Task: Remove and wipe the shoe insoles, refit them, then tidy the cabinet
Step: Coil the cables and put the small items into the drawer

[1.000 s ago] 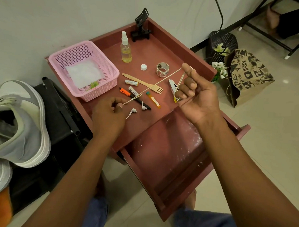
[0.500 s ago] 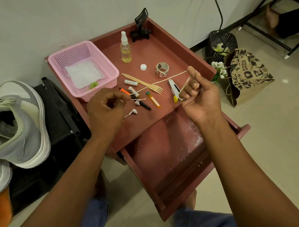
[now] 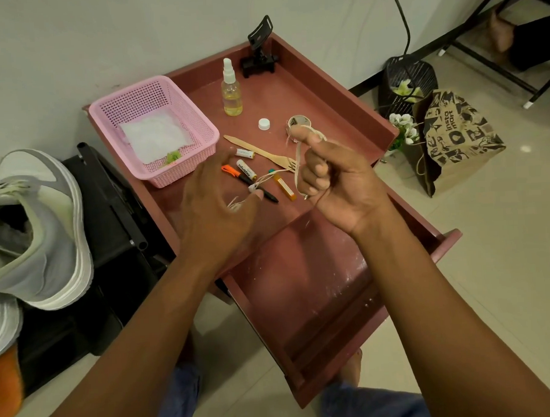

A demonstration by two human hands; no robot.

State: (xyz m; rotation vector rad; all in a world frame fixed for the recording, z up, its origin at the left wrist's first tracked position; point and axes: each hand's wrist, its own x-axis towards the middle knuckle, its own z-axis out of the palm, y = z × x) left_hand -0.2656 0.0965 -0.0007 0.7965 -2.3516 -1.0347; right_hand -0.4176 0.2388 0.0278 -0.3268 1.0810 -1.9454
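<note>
My right hand (image 3: pixel 338 180) is closed in a fist above the red-brown cabinet top (image 3: pixel 325 89), with a pale string (image 3: pixel 297 158) looped over its raised index finger. The string runs left to my left hand (image 3: pixel 216 195), where its frayed end sits at the thumb. That hand is blurred and its fingers are spread. Below both hands the cabinet drawer (image 3: pixel 302 286) stands open, showing only white smears inside. Grey shoes (image 3: pixel 31 225) rest on a black rack (image 3: pixel 109 199) at the left. No insoles are in view.
On the cabinet top are a pink basket (image 3: pixel 167 83) holding a white cloth (image 3: pixel 157 134), a spray bottle (image 3: pixel 231 90), a white cap (image 3: pixel 263 124), a wooden fork (image 3: pixel 258 150), batteries (image 3: pixel 246 173), a pen (image 3: pixel 268 196) and a phone holder (image 3: pixel 259 51). A paper bag (image 3: pixel 453 137) stands on the floor at the right.
My left hand has swung right toward the right hand with the string end. The string, stretched long before, is now short, with more loops on my right index finger.
</note>
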